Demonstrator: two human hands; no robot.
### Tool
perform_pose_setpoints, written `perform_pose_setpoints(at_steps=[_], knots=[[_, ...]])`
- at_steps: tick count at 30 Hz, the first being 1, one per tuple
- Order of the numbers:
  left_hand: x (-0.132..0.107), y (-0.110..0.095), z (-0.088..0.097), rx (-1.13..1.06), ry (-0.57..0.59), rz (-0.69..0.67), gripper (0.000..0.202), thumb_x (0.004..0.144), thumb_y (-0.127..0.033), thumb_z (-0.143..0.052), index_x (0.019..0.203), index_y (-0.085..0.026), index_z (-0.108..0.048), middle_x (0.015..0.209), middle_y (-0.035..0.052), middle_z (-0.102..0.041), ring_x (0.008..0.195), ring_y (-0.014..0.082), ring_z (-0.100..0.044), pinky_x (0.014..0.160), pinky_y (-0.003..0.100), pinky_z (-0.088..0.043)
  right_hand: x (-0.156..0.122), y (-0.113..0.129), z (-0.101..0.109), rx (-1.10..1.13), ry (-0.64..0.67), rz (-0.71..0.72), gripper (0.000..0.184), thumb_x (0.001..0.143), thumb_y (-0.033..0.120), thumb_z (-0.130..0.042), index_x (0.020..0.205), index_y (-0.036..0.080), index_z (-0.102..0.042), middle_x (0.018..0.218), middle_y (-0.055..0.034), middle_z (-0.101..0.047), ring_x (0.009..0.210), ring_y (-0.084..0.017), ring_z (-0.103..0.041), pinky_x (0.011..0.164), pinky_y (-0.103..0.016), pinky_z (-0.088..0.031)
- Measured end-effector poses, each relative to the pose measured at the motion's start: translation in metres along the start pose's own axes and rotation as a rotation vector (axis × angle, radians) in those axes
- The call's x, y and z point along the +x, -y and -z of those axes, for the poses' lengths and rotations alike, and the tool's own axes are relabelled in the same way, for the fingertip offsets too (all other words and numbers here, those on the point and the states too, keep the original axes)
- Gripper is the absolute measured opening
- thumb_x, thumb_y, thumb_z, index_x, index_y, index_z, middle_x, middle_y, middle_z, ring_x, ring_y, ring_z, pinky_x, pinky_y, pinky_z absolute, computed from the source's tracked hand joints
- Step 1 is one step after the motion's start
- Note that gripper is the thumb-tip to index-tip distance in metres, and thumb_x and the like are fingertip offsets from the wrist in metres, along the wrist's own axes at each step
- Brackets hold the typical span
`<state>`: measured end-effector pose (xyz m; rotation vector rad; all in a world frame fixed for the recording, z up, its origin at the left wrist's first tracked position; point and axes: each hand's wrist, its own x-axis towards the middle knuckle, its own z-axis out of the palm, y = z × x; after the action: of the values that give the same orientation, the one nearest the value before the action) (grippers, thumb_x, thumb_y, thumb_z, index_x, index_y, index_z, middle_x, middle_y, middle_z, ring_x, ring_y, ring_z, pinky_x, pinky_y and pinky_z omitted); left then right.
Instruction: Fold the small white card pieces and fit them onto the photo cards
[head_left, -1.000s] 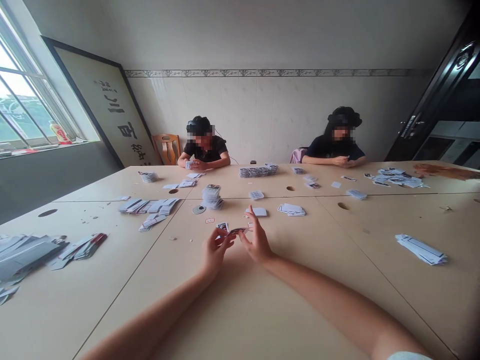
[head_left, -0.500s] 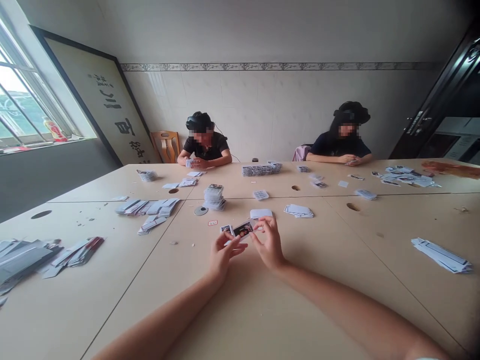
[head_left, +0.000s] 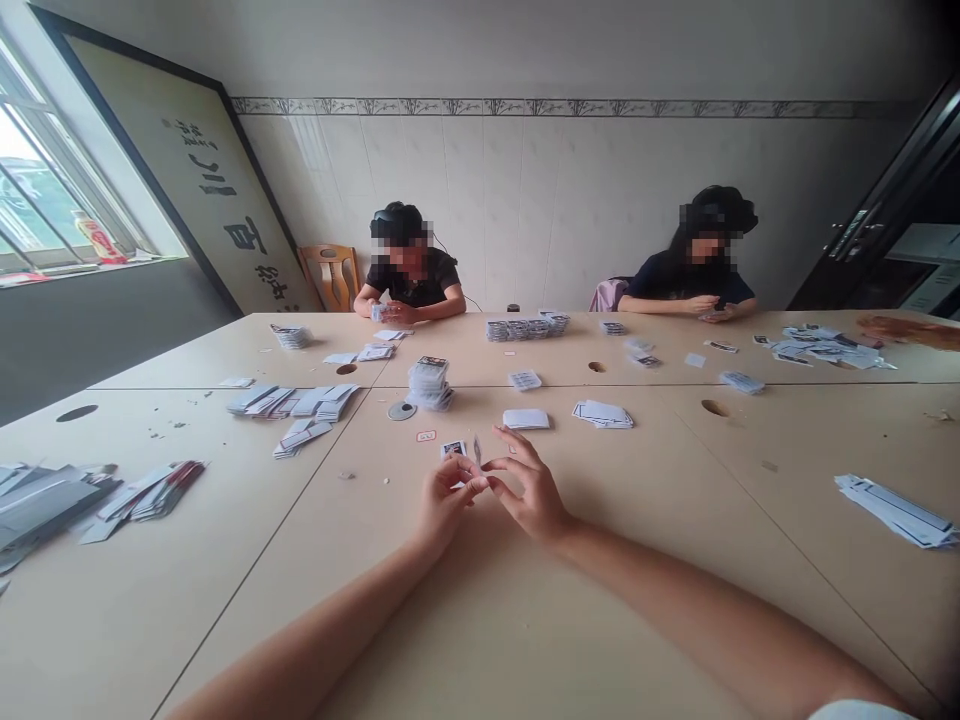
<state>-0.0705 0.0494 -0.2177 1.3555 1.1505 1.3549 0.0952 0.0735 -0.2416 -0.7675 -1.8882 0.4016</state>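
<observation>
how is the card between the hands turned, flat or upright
Upright: the card shows as a narrow, near-vertical sliver between the left hand and right hand.

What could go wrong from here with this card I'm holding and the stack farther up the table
The left hand pinches the card near its lower end, so a loose grip might let it slip. Another card lies just beyond that hand and could get nudged. The stack looks uneven, so a bump might topple it.

Tiled wall [head_left: 517, 200] w/ border [head_left: 517, 107]; wdn chair [head_left: 333, 280]; daylight thru barred window [head_left: 37, 170].
</observation>
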Motion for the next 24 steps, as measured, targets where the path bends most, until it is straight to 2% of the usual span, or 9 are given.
perform_pose_setpoints(at_steps=[6, 10, 24], knots=[[0.0032, 0.0025, 0.0015, 0.088, 0.01, -0.096, 0.041, 0.068, -0.052, -0.081, 0.06, -0.016, -0.062, 0.078, 0.002, -0.053, 0.064, 0.011, -0.05, 0.048, 0.02, -0.045, -0.0025, 0.0043, 0.0038, 0.077, 0.053, -0.004, 0.021, 0.098, 0.025, -0.053, 0.099, 0.022, -0.074, 0.153, -0.0109, -0.048, 0.144, -0.026, -0.042, 0.114, -0.046, -0.042], [0.0038, 0.0044, 0.0003, 0.118, 0.023, -0.099, 0.041, 0.069, -0.052, -0.079, 0.059, -0.017, -0.059, 0.078, 0.0021, -0.054, 0.063, 0.011, -0.05, 0.047, 0.02, -0.043, -0.0003, 0.0044, 0.0051, 0.099, 0.039, -0.033, 0.019, 0.097, 0.028, -0.056, 0.094, 0.021, -0.073, 0.154, -0.013, -0.044, 0.135, -0.027, -0.054, 0.106, -0.042, -0.049], [0.0027, 0.0053, -0.0015, 0.15, 0.046, -0.081, 0.025, 0.069, -0.037, -0.077, 0.063, -0.018, -0.062, 0.079, 0.0026, -0.054, 0.067, 0.0131, -0.052, 0.055, 0.024, -0.044, -0.0016, 0.0027, 0.0027, 0.123, 0.017, -0.057, 0.011, 0.092, 0.02, -0.057, 0.083, 0.021, -0.064, 0.155, -0.0131, -0.043, 0.138, -0.027, -0.05, 0.11, -0.042, -0.045]])
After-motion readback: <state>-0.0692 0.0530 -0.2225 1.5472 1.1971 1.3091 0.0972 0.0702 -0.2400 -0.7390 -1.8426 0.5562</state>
